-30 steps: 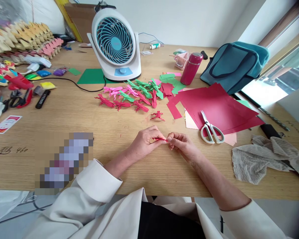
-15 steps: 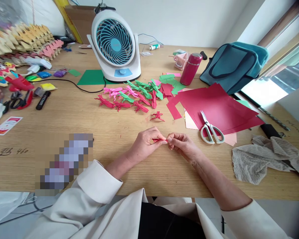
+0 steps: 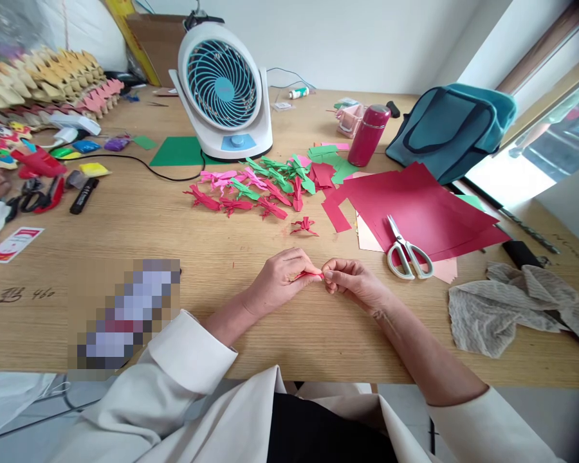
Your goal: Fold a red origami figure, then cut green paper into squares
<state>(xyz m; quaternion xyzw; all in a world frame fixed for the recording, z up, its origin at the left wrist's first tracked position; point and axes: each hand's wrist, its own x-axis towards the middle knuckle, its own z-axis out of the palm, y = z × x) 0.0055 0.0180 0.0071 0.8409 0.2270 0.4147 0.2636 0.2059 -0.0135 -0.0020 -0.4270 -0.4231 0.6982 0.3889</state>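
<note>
Head view, left hand [image 3: 284,276], right hand [image 3: 356,281], both pinching red paper [image 3: 311,275]

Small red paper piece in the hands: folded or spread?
Folded, it appears: the small red paper piece shows only as a narrow strip, pinched by the left hand and right hand. Number of folds: cannot tell.

White fan [image 3: 224,90] at the back, black cord [image 3: 174,178] trailing off to the left. Red bottle [image 3: 368,137] near a slumped blue bag [image 3: 446,134] on the right, crumpled grey cloth [image 3: 492,315] closer to the front. On the left, black marker [image 3: 83,196] lying near a red-and-white card [image 3: 17,244].
</note>
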